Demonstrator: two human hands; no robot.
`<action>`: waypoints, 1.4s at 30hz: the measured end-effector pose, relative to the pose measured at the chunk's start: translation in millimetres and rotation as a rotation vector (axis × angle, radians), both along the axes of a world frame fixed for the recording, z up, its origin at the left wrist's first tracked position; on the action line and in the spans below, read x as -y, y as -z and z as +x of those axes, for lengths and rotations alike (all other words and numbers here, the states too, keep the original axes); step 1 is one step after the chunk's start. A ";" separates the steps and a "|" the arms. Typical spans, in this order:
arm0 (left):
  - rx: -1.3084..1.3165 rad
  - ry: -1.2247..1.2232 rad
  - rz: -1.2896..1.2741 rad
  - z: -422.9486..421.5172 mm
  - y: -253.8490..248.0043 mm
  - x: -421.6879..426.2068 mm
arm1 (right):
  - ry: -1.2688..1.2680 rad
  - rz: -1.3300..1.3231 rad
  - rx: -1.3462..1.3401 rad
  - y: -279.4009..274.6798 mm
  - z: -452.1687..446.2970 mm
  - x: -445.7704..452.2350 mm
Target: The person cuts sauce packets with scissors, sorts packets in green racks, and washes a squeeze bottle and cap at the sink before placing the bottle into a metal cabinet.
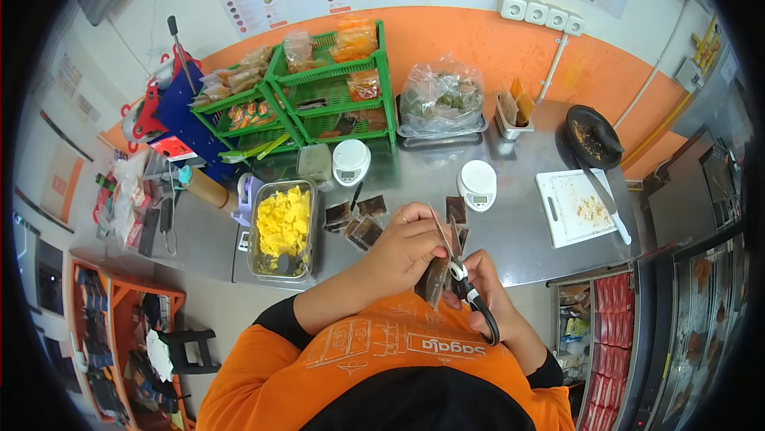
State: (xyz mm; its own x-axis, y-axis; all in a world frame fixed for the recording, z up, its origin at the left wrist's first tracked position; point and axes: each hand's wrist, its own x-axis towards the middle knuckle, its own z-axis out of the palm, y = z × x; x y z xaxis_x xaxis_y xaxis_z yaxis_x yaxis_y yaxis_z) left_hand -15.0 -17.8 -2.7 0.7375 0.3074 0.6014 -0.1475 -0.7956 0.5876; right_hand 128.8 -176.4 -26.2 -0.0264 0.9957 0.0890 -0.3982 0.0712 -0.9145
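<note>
Scissors (457, 270) with dark handles and metal blades pointing up are in my right hand (492, 294), whose fingers wrap the handles. My left hand (410, 246) is closed on a strip of clear sachets with dark filling (431, 281), which hangs down beside the scissors. The blades stand apart close to my left fingertips. Several similar dark sachets (364, 232) lie on the steel table (398, 176) left of my hands, and a few more (455, 209) lie just beyond them.
A glass container of yellow food (283, 228) stands left. White scales (351, 162), (477, 185) flank the middle. Behind are green racks (339, 96) and a bagged tray (442, 100). A cutting board with a knife (574, 208) and a stone mortar (590, 138) are right.
</note>
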 end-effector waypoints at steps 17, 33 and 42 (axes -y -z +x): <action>-0.240 0.084 0.130 -7.8 30.0 15.1 | 0.237 0.004 -0.050 -25.7 21.1 -4.0; -0.442 -0.267 -0.311 -6.8 126.1 -46.6 | 0.828 -0.824 1.103 247.6 128.6 8.5; -0.520 -0.140 -0.537 21.5 193.3 -43.3 | 0.839 -0.888 1.514 260.3 101.8 -20.8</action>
State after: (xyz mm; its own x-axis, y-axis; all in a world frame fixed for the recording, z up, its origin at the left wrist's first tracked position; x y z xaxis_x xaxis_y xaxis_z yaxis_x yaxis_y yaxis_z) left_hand 6.6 25.6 -195.9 0.8176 0.5714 -0.0715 0.3353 -0.3715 0.8658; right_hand 230.7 -155.6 -286.5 0.8444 0.5357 -0.0027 0.5118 -0.8082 -0.2912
